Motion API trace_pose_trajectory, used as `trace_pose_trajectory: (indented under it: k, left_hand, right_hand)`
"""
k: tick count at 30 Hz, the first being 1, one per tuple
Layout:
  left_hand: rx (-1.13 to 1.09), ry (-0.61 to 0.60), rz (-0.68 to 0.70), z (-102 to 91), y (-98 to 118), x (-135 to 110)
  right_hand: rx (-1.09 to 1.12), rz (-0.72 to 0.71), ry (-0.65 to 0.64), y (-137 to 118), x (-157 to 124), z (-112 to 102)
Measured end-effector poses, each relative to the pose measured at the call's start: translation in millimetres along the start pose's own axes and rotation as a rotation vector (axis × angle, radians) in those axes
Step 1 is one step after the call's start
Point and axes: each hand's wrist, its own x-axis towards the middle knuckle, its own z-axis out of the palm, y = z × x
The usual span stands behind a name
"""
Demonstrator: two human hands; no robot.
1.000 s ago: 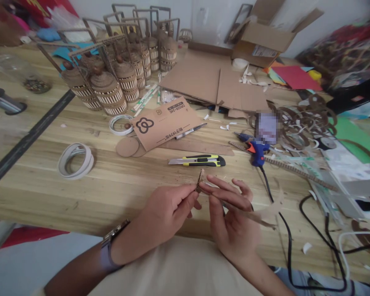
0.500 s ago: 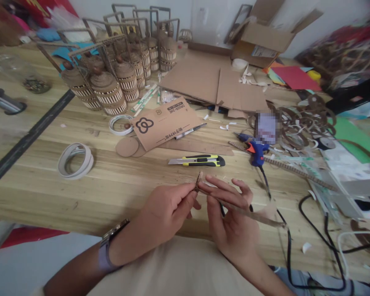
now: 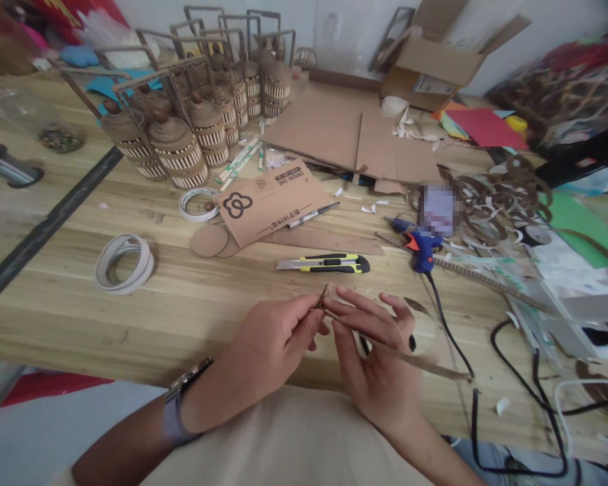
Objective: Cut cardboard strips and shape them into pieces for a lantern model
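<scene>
Between thumb and fingers, my left hand pinches the end of a narrow brown cardboard strip, where a small coiled or folded bit shows at the fingertips. The strip runs right across my right hand, whose fingers are closed lightly around it, and its loose end hangs past the wrist side. Just beyond my hands lies a yellow and black utility knife with its blade out. A blue glue gun rests farther right, its cord trailing toward the table's front edge.
Several small lantern-like cardboard models with handles stand at the back left. Tape rolls, a printed cardboard piece and a pen lie nearer. Flat cardboard and an open box are behind. Coiled strips pile up at right.
The small bit at my left fingertips has tipped and sits lower. My right fingers have shifted slightly along the strip, and its loose end has swung a little.
</scene>
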Motion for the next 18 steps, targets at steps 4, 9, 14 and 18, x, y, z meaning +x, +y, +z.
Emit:
trace_pose_trajectory:
  k: [4, 9, 14, 18]
  left_hand:
    - [-0.034, -0.027, 0.007, 0.8, -1.3, -1.2]
    - [-0.087, -0.036, -0.008, -0.1, -1.6, 0.8]
    - [-0.058, -0.029, -0.017, 0.1, 0.7, 1.0]
    - [-0.050, -0.019, -0.019, 2.3, 1.4, -1.0]
  right_hand:
    - [0.070, 0.051, 0.039, 0.6, -1.8, 0.4]
    - [0.097, 0.053, 0.037, -0.2, -4.1, 1.1]
    - [0.048, 0.032, 0.033, -0.1, -5.0, 1.6]
    - [0.045, 0.047, 0.026, 0.7, -5.3, 1.5]
